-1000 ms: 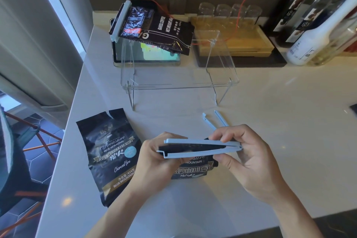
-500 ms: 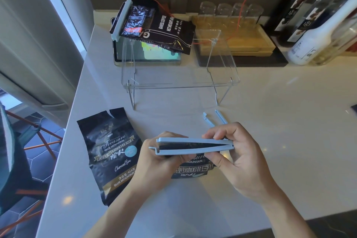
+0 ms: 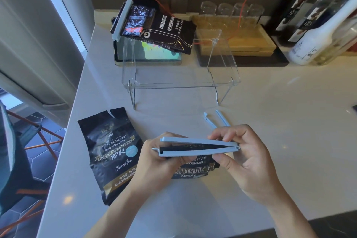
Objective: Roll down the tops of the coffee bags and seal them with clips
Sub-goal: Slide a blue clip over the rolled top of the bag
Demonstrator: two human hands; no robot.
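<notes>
My left hand (image 3: 154,158) covers the held coffee bag (image 3: 193,170) on its left side, and the light-blue clip (image 3: 197,146) hides its rolled top — the bottles (image 3: 316,25) run off the right edge.

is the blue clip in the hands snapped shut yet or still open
Still open. The blue clip straddles the rolled top of the coffee bag, but its two bars gape at the left hand end, meeting only at the hinge by the right hand.

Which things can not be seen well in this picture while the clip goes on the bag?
Head view only:
- Bag being sealed: its rolled top is hidden by the blue clip, the left hand and the right hand.
- Spare clip: its near end is behind the right hand.
- Bottles: cut off by the right edge.
- Tablet screen: partly covered by the sealed bag.
</notes>
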